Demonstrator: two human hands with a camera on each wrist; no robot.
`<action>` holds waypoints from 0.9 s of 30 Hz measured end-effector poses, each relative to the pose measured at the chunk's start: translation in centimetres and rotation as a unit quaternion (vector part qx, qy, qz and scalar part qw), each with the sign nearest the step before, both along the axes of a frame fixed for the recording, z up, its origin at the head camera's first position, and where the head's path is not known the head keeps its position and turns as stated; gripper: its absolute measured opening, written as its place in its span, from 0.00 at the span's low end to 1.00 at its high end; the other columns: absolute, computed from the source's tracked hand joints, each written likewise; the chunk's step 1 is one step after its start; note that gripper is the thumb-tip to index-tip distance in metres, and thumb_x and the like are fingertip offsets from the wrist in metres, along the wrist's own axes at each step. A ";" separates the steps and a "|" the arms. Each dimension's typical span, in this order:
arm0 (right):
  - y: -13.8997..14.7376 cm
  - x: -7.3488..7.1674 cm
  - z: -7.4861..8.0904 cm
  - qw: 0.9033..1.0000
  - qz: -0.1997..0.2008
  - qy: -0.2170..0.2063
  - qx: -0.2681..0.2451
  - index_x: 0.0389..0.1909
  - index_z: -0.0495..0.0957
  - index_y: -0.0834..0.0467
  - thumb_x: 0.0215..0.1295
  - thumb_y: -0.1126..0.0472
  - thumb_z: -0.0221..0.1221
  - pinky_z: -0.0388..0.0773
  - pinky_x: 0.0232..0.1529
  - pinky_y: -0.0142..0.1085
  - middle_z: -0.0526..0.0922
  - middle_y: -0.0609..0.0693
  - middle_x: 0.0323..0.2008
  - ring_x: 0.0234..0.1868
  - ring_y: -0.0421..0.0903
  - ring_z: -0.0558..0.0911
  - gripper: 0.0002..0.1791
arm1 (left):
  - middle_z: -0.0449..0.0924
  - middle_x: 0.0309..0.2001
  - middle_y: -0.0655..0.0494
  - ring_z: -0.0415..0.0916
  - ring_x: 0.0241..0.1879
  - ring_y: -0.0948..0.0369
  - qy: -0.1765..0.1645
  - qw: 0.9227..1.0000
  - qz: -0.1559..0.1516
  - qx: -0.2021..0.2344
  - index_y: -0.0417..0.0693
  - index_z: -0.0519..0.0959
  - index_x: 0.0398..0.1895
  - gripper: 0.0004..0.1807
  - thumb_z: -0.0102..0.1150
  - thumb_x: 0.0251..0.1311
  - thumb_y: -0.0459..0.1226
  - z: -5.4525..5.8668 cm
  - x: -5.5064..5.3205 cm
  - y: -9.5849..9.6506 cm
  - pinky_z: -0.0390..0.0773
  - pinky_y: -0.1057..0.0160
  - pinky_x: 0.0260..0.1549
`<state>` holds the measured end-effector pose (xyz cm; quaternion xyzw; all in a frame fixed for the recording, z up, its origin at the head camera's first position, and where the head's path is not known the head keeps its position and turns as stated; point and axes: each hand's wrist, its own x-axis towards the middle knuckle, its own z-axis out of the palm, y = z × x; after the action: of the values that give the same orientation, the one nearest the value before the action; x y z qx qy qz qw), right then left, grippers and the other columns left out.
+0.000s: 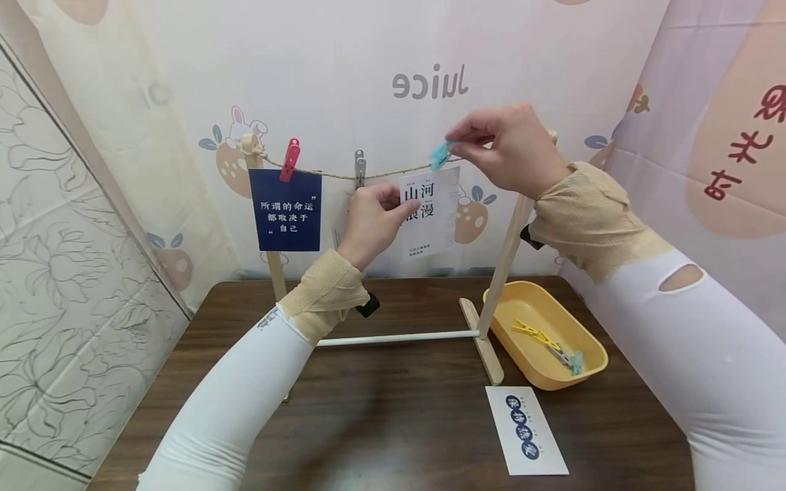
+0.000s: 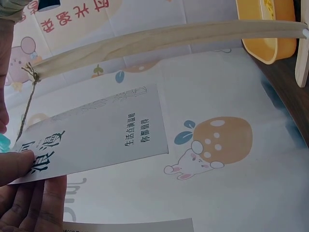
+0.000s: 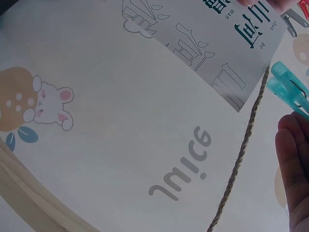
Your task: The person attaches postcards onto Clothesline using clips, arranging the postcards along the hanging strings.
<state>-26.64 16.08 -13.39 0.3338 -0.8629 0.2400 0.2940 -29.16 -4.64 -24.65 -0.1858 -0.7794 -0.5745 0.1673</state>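
My left hand pinches a white card with dark Chinese lettering, thumb in front and fingers behind. The card's top edge is right at the twine line. Between thumb and fingertips, my right hand holds a light-blue clothespin at the line, just above that card. In the right wrist view the clothespin's tips point toward the twine and the card's upper edge. Further left, a red clothespin holds a navy card, and a grey clothespin sits on the line.
A wooden stand with a white crossbar carries the twine. To its right stands a yellow basin with several clothespins. Another white card lies on the brown table in front of the basin. A printed curtain hangs behind.
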 end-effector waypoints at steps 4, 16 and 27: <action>-0.2 -0.4 0.2 1.000 -0.010 -0.007 0.009 0.45 0.90 0.66 0.74 0.71 0.66 0.76 0.45 0.14 0.93 0.63 0.42 0.35 0.18 0.77 0.06 | 0.93 0.45 0.43 0.92 0.43 0.54 0.001 1.000 0.000 -0.002 0.37 0.90 0.44 0.07 0.73 0.69 0.33 0.1 0.1 0.0 0.88 0.61 0.44; -1.0 -1.4 0.9 0.997 -0.017 -0.066 0.031 0.46 0.90 0.66 0.75 0.71 0.63 0.76 0.39 0.16 0.93 0.64 0.44 0.34 0.26 0.81 0.08 | 0.93 0.44 0.44 0.92 0.43 0.54 0.010 1.000 0.007 -0.020 0.38 0.90 0.44 0.07 0.72 0.70 0.34 -0.1 0.3 0.0 0.88 0.60 0.44; -0.9 -1.5 1.1 0.992 -0.020 -0.111 0.064 0.48 0.90 0.67 0.76 0.69 0.64 0.78 0.39 0.16 0.93 0.64 0.46 0.44 0.52 0.92 0.08 | 0.93 0.44 0.43 0.91 0.43 0.53 0.005 1.000 0.007 -0.016 0.37 0.90 0.45 0.08 0.73 0.70 0.34 0.0 0.4 0.2 0.88 0.59 0.46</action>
<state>-28.17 15.23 -12.30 0.3059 -0.9102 0.2140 0.1793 -28.79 -4.41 -24.64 -0.1860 -0.7890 -0.5597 0.1722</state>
